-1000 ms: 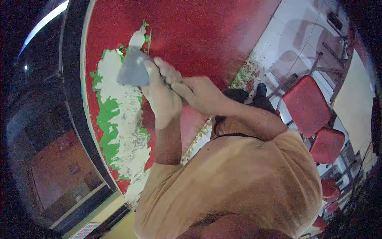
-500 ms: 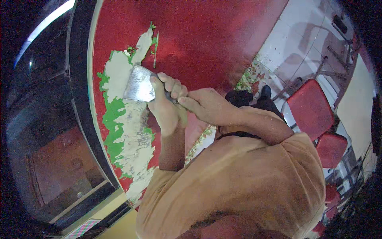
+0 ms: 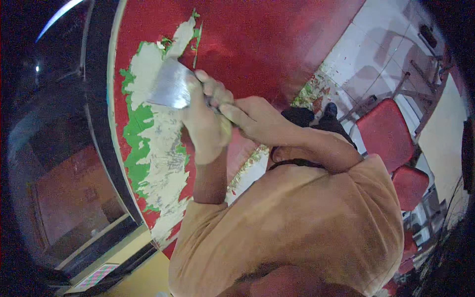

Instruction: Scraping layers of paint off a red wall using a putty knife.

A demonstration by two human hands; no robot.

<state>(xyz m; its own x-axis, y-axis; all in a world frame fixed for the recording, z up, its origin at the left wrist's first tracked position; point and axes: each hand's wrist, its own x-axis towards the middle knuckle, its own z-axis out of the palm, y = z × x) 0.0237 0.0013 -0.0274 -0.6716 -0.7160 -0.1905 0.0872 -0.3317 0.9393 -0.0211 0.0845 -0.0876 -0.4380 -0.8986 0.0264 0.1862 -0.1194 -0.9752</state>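
Note:
Both my hands are closed around the handle of a wide metal scraper (image 3: 170,86). My left hand (image 3: 204,128) wraps the handle close to the blade, its thumb stretched toward the metal. Behind it, my right hand (image 3: 257,119) grips the handle's rear part, touching the left. Most of the handle is hidden by my fingers. The blade lies over a bared whitish patch (image 3: 166,133) on the red wall (image 3: 237,54); whether its edge touches the surface, I cannot tell. Ragged green paint (image 3: 136,138) borders the patch on the left.
A dark-framed window (image 3: 101,99) flanks the wall on the left. Paint flakes (image 3: 311,94) litter the pale tiled floor (image 3: 366,54) along the wall's foot. Red-seated chairs (image 3: 386,128) and a pale tabletop (image 3: 445,114) stand at the right. My dark shoe (image 3: 330,111) is near the flakes.
The view has shifted, so the wall patch sits higher in the picture. The blade has tilted slightly, its lower corner a little farther left. Both hands keep their grip.

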